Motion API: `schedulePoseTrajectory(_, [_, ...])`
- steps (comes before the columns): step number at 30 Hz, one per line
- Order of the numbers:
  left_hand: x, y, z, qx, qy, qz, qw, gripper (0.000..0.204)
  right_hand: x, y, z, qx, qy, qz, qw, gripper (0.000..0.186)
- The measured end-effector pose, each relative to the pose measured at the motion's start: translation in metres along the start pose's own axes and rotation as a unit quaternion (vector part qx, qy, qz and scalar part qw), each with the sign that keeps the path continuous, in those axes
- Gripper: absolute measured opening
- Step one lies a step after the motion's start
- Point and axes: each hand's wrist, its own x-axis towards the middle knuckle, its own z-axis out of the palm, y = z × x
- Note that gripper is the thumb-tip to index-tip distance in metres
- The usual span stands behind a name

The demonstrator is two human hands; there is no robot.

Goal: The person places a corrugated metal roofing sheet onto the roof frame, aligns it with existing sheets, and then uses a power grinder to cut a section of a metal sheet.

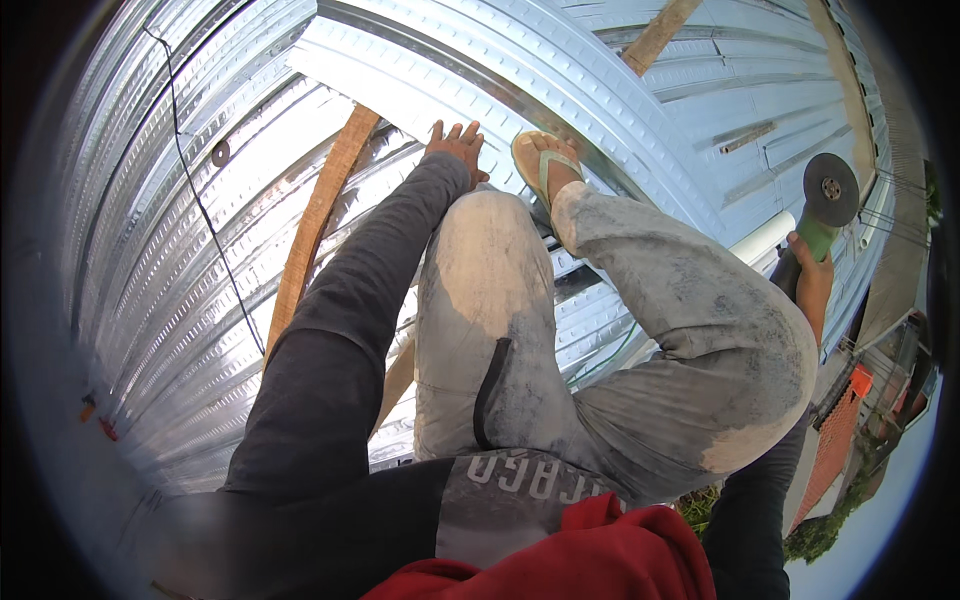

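My left hand (457,150) rests on a pale ribbed metal sheet (390,85), its fingers stretched out and apart, just beyond my bent knee. Out at the right, my right hand (815,283) is wrapped round an angle grinder (819,238) with a green body. The grinder's dark round disc (831,187) points away from me, held up above the metal surface. Whether the disc spins I cannot tell. My sandalled foot (548,165) presses on the sheeting to the right of my left hand.
Wooden planks (318,225) lie across the ribbed panels, another plank (660,35) farther off. A black cable (205,212) runs down the left, beside a small loose disc (220,153). A white tube (763,238) lies near the grinder. Past the right edge, a red roof (832,450) shows lower down.
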Motion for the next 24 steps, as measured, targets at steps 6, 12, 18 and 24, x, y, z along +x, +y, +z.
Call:
schedulePoseTrajectory(6, [0.013,-0.019,-0.033,0.128,-0.075,0.128,0.981,0.073,0.068,-0.035,0.067,0.216,-0.152,0.023,0.964,0.044])
schedulePoseTrajectory(12, [0.013,0.019,-0.036,-0.054,-0.082,-0.004,0.995,0.077,0.122,-0.098,0.141,0.244,-0.293,0.004,0.924,0.046])
schedulePoseTrajectory(18, [0.022,0.07,-0.112,-0.749,-0.044,0.047,0.659,0.081,0.154,-0.123,0.245,0.298,-0.31,0.044,0.901,0.032])
schedulePoseTrajectory(24, [0.056,0.083,-0.178,-0.72,0.106,-0.043,0.684,0.066,0.175,-0.142,0.356,0.383,-0.214,0.068,0.896,0.04])
